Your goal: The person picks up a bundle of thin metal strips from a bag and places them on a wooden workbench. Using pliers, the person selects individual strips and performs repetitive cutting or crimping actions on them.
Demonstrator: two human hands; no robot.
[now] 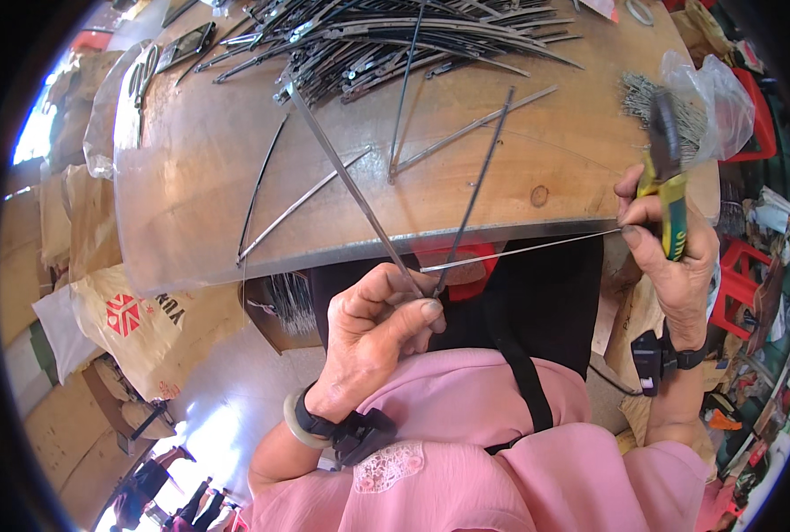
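Note:
My left hand [373, 328] is closed around the joined end of a V-shaped pair of thin metal strips [342, 177], whose two free ends spread upward over the table edge. A thin wire [519, 252] runs nearly straight from beside that joint to my right hand [683, 266]. There the thumb and fingertips pinch the wire's end. The same hand also holds pliers [674, 213] with yellow and green handles, dark jaws upward, against the palm. Other V-shaped strip pairs [324, 186] lie on the table beyond my hands.
A heap of dark metal strips [395, 44] covers the table's [572, 133] far side. At right are a bundle of thin wires [661, 106] and a clear plastic bag [723, 106]. Scissors [142, 75] lie far left. Red stools [739, 279] stand right, and a box of wires [288, 306] sits below.

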